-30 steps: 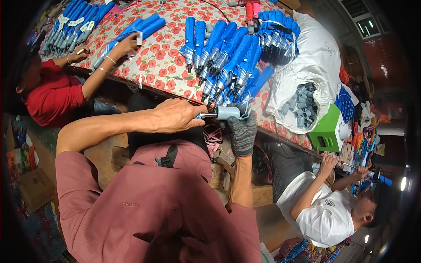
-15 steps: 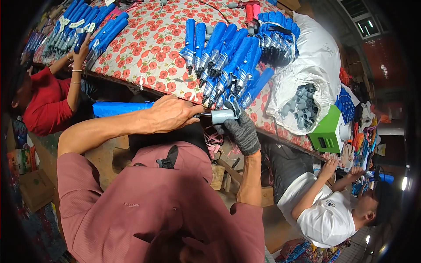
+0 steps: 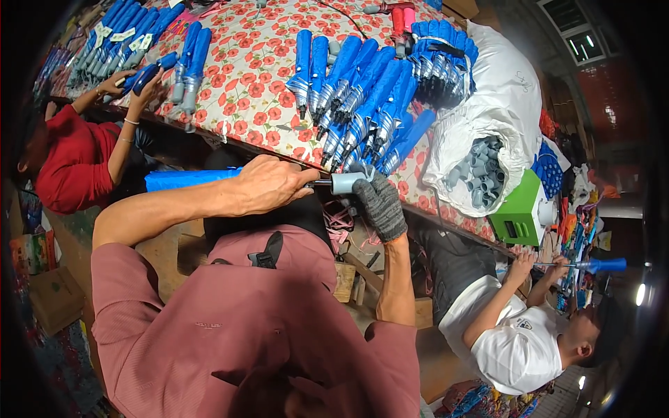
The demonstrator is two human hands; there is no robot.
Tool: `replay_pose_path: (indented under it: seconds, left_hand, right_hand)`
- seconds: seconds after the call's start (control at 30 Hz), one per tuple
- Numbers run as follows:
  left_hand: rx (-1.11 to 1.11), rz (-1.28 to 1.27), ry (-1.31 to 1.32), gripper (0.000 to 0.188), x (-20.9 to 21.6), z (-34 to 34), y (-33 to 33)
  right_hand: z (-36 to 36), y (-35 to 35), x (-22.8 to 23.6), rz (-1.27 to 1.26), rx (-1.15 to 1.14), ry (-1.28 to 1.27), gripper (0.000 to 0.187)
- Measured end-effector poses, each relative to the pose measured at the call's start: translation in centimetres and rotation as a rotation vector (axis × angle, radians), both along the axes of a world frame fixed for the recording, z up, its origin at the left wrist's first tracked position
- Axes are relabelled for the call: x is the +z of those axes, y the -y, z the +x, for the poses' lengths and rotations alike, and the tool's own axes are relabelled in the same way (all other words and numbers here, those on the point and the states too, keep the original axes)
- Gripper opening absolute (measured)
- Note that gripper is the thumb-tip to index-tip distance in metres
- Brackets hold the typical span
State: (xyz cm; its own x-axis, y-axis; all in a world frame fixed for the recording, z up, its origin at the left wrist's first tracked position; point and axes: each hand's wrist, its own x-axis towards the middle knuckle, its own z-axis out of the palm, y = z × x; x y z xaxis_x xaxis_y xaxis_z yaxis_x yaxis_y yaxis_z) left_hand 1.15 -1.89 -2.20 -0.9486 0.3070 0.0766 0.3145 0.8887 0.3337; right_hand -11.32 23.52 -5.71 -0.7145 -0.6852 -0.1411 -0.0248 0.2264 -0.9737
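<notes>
Gripping an umbrella [image 3: 198, 177] by its shaft [image 3: 323, 182], the bare left hand [image 3: 268, 182] in the head view was closed, thumb and forefinger set just short of a grey handle [image 3: 345, 184]; the gloved right hand [image 3: 382, 207] had its fingers bent onto that handle's outer end, though how firmly they pressed could not be told. The umbrella hung at the near edge of the flowered tablecloth [image 3: 254, 104], its long axis running almost level from nine o'clock to three, with the handle end pointing toward three and the narrow blue canopy [image 3: 164, 181] reaching toward nine, partly hidden at the left hand and forearm. Taking the handle as the middle of the dial, a heap of blue umbrellas [image 3: 374, 68] lay near twelve o'clock, many of their dark tips slanting toward seven. A white sack [image 3: 505, 76] lay open at about two, grey plastic pieces [image 3: 481, 171] in its mouth, and a green box [image 3: 516, 212] sat near three, beside it. Toward ten, a row of blue umbrellas [image 3: 129, 40] lay with grey ends toward seven. At nine, a co-worker in red [image 3: 80, 160] handled blue umbrellas; between four and five, a co-worker in white [image 3: 516, 341] held a thin rod [image 3: 574, 265], its blue end [image 3: 605, 265] pointing to three.
</notes>
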Motion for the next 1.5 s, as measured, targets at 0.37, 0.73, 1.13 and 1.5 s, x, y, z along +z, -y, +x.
replay_pose_path:
  seconds: [0.37, 0.73, 1.13, 1.5]
  left_hand:
    - [0.016, -0.056, 0.064, 0.022, -0.5, 0.1, 0.2]
    - [0.045, -0.009, 0.016, 0.018, -0.9, 0.5, 0.3]
    - [0.078, -0.011, 0.031, 0.019, -0.8, 0.8, 0.0]
    - [0.060, -0.049, 0.028, 0.018, -1.3, 1.3, 0.6]
  right_hand:
    - [0.7, 0.1, 0.6, -0.226, -0.002, 0.418, 0.033]
    - [-0.9, 0.1, -2.2, -0.137, -0.021, 0.540, 0.031]
    - [-0.4, 1.3, -2.8, -0.092, -0.123, 0.503, 0.030]
    - [-0.6, 1.2, -1.4, 0.021, 0.051, 0.622, 0.032]
